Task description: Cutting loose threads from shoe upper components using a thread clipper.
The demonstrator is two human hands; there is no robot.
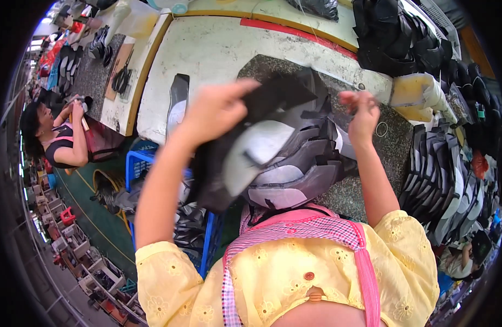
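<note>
My left hand (215, 111) grips a black and grey shoe upper (262, 143), blurred by motion, over a pile of similar shoe uppers (283, 173) at the table's near edge. Part of the pile is hidden behind it. Beside the pile on the right, my right hand (363, 115) is raised with its fingers bent. Its fingertips are smeared, and I cannot make out anything in them. A small pale ring (381, 129) lies on the dark speckled board (349, 196) near that hand. Left of my left hand rests another grey and black piece (178, 103).
More black uppers are heaped at the back right (400, 41), and rows of grey ones (436, 174) stand at the right. A blue crate (210, 242) of pieces sits low on my left. A co-worker (63, 131) holds a tool at the far left, near scissors (120, 80).
</note>
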